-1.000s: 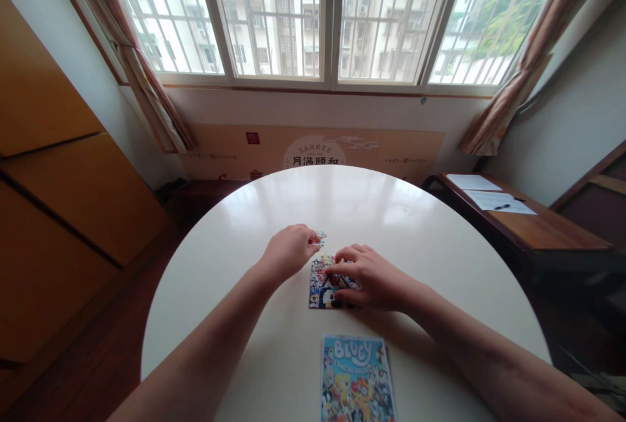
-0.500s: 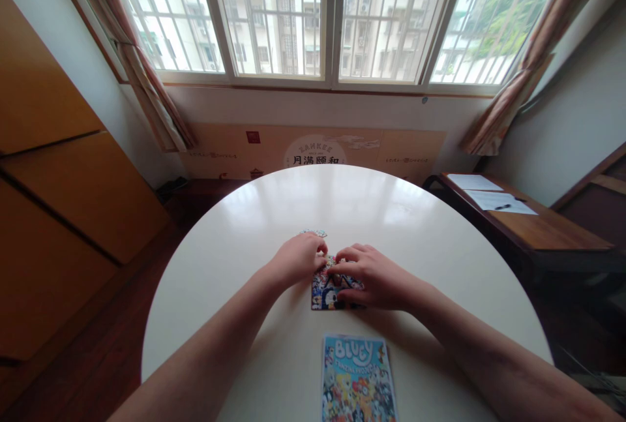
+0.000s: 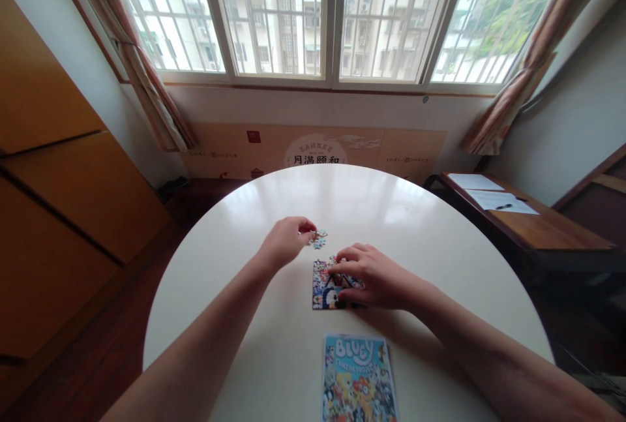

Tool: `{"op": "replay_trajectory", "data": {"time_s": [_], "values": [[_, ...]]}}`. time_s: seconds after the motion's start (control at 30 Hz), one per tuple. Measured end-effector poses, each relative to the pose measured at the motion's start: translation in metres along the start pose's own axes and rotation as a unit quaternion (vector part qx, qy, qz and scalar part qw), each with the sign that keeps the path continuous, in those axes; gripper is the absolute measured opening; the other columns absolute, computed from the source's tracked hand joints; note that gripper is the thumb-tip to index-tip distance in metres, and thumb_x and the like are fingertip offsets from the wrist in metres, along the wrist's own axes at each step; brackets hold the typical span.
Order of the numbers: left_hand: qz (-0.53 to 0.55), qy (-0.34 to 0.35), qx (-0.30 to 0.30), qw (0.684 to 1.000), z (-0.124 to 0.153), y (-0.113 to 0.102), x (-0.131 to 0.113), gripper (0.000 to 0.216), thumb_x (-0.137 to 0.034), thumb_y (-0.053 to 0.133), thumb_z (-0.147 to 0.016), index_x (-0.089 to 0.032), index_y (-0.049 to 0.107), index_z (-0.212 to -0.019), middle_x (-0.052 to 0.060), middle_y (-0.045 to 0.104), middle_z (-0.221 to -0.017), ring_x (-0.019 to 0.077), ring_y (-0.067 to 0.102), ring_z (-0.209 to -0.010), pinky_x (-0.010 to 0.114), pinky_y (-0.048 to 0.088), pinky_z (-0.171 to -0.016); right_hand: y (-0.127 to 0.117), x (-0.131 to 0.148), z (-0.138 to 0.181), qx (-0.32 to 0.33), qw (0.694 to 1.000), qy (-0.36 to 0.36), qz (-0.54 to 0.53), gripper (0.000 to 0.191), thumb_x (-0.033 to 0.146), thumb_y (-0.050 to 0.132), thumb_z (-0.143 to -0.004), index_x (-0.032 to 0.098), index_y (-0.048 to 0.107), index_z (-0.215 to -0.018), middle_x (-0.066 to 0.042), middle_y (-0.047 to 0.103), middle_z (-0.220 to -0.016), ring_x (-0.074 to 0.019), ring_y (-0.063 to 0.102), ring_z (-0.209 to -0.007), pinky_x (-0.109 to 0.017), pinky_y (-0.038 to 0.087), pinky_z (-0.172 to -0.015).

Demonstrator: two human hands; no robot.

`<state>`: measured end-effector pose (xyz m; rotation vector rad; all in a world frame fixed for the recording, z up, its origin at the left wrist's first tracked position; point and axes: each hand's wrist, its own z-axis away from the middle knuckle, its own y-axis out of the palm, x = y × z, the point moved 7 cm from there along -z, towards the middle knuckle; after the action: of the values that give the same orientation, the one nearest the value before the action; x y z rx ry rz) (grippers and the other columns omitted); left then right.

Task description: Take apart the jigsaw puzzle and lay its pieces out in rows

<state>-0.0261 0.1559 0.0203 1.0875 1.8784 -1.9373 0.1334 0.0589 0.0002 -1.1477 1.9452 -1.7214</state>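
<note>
My left hand (image 3: 287,238) is over the left edge of a small pile of loose jigsaw pieces (image 3: 319,241), thumb and fingers pinched together on a piece there; its shape is mostly hidden by the fingers. Nearer to me lies a partly assembled jigsaw puzzle (image 3: 323,286), colourful, with an uneven top edge. Across its right side rests my right hand (image 3: 379,278), fingers spread and lying on the picture, covering much of that half. Below the puzzle is a blue picture sheet (image 3: 359,376) with the word "Bluey" and many cartoon characters.
All of this lies on a round white table (image 3: 205,298). Beyond its far edge stands a printed cardboard panel (image 3: 215,141) under barred windows. To the right, a wooden side table (image 3: 562,229) holds papers (image 3: 503,201) and a dark pen. Orange cabinets (image 3: 49,233) stand on the left.
My left hand has moved from the puzzle's top edge up and left to the loose pieces, uncovering the puzzle's upper left part. The right hand has stayed in place on the puzzle.
</note>
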Motion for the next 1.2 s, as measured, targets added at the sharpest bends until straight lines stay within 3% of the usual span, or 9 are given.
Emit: {"op": "replay_trajectory", "data": {"time_s": [0.13, 0.3, 0.53, 0.6, 0.7, 0.83, 1.2], "values": [[-0.024, -0.048, -0.043, 0.998, -0.007, -0.018, 0.021, 0.018, -0.024, 0.065, -0.083, -0.017, 0.075, -0.096, 0.006, 0.077, -0.092, 0.0213, 0.069, -0.087, 0.031, 0.051, -0.081, 0.0, 0.0, 0.0, -0.002, 1.0, 0.001, -0.003, 0.042, 0.042, 0.069, -0.088, 0.034, 0.064, -0.129, -0.005, 0.063, -0.125, -0.0228, 0.057, -0.111, -0.043, 0.044, -0.099], [-0.032, -0.07, -0.042, 0.996, -0.009, -0.006, 0.032, 0.022, -0.025, 0.067, -0.083, -0.018, 0.073, -0.103, 0.004, 0.076, -0.091, 0.0197, 0.068, -0.084, 0.029, 0.05, -0.078, 0.003, 0.002, -0.002, -0.001, 1.0, 0.011, 0.005, 0.044, 0.044, 0.069, -0.088, 0.034, 0.062, -0.13, -0.005, 0.062, -0.126, -0.0231, 0.057, -0.113, -0.043, 0.044, -0.099], [-0.123, -0.016, -0.119, 0.985, -0.003, -0.017, 0.012, 0.016, -0.025, 0.061, -0.089, -0.021, 0.075, -0.095, 0.003, 0.072, -0.09, 0.0207, 0.065, -0.085, 0.031, 0.048, -0.08, -0.006, -0.004, 0.001, -0.018, 0.999, 0.022, 0.018, 0.035, 0.042, 0.061, -0.094, 0.03, 0.065, -0.127, -0.006, 0.064, -0.124, -0.0225, 0.057, -0.111, -0.042, 0.044, -0.098], [-0.133, 0.031, -0.094, 0.986, 0.001, -0.011, -0.001, 0.015, -0.024, 0.061, -0.089, -0.021, 0.076, -0.092, 0.004, 0.072, -0.092, 0.0201, 0.065, -0.084, 0.031, 0.048, -0.079, -0.01, -0.01, 0.003, -0.021, 0.999, 0.033, 0.024, 0.033, 0.04, 0.061, -0.094, 0.029, 0.067, -0.124, -0.006, 0.065, -0.119, -0.0221, 0.058, -0.108, -0.041, 0.045, -0.096], [-0.139, 0.09, -0.011, 0.986, 0.008, 0.011, -0.018, 0.016, -0.026, 0.064, -0.088, -0.022, 0.077, -0.097, 0.004, 0.071, -0.1, 0.0203, 0.066, -0.086, 0.032, 0.049, -0.078, -0.012, -0.017, 0.005, -0.019, 0.998, 0.047, 0.036, 0.033, 0.038, 0.066, -0.091, 0.027, 0.069, -0.121, -0.007, 0.066, -0.116, -0.023, 0.058, -0.106, -0.042, 0.045, -0.093], [-0.16, 0.114, 0.062, 0.979, 0.016, 0.034, -0.026, 0.022, -0.028, 0.067, -0.086, -0.022, 0.077, -0.104, 0.006, 0.07, -0.109, 0.0234, 0.066, -0.094, 0.035, 0.05, -0.083, -0.011, -0.018, 0.005, -0.013, 0.998, 0.043, 0.043, 0.035, 0.038, 0.069, -0.088, 0.027, 0.069, -0.121, -0.008, 0.066, -0.116, -0.0239, 0.058, -0.105, -0.042, 0.045, -0.093], [-0.155, 0.087, 0.096, 0.979, 0.015, 0.049, -0.028, 0.016, -0.025, 0.065, -0.083, -0.022, 0.077, -0.093, 0.007, 0.07, -0.104, 0.0259, 0.063, -0.1, 0.038, 0.049, -0.09, -0.011, -0.019, 0.004, 0.007, 0.996, 0.078, 0.047, 0.034, 0.042, 0.075, -0.083, 0.026, 0.071, -0.113, -0.006, 0.067, -0.112, -0.0249, 0.058, -0.104, -0.043, 0.044, -0.092]]}}
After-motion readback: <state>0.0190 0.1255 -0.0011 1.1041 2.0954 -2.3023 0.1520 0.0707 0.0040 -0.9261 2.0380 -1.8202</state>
